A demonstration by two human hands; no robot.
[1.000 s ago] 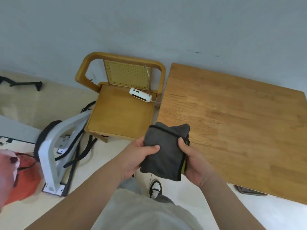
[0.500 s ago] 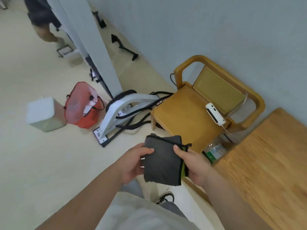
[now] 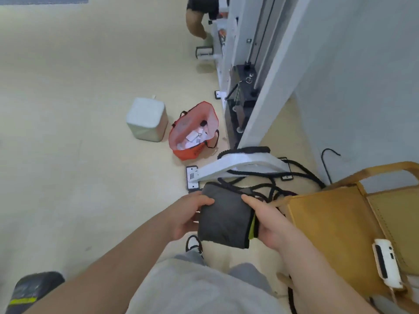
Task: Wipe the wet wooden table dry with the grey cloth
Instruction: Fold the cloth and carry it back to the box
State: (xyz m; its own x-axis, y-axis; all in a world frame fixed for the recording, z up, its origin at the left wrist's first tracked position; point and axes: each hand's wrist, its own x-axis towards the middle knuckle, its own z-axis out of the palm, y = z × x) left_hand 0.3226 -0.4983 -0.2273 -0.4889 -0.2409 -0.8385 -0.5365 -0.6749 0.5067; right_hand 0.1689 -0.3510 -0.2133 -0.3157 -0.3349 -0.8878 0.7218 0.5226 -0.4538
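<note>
The grey cloth (image 3: 223, 219) is being held folded in the air above the pale floor (image 3: 68, 155), a yellow-green layer peeking out along its right edge. The left hand (image 3: 188, 215) is gripping its left side, thumb on top; the right hand (image 3: 272, 228) is gripping the right side likewise. Just right, a wooden chair (image 3: 328, 227) is standing by the grey wall (image 3: 362, 64), a white gadget (image 3: 386, 264) lying at the seat's back edge. Black cables (image 3: 275, 189) are trailing around a white frame (image 3: 240, 165); beyond, an orange bag (image 3: 192, 134) is sitting beside a white box (image 3: 147, 120). Another person's leg (image 3: 195, 21) is being cut off at the top, and a dark object (image 3: 34, 288) at the bottom left corner is showing too blurred to name.
</note>
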